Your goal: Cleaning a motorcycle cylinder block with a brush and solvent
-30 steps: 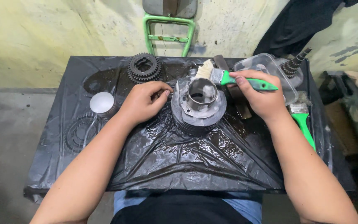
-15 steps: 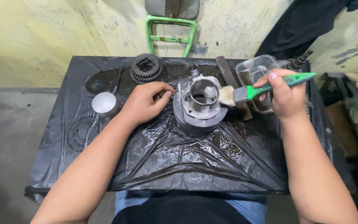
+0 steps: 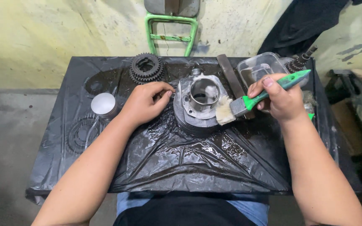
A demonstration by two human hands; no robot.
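A grey finned metal cylinder [image 3: 200, 104] with an open round bore is seen upright near the middle of the worktop [image 3: 181, 167], which is covered in wet black plastic sheeting. The cylinder's left flank is steadied by the left hand [image 3: 145, 102], its fingers curled against the metal rim. Just right of the cylinder, a green-handled brush [image 3: 256, 98] is gripped by the right hand [image 3: 279, 98], fingers wrapped shut around the handle, and the pale bristles are pressed against the cylinder's right edge. Behind and left of the cylinder a stack of dark gears [image 3: 146, 68] is set; further left a small round metal cap [image 3: 103, 104] is placed. Behind and right of the cylinder a clear plastic container [image 3: 258, 67] is found.
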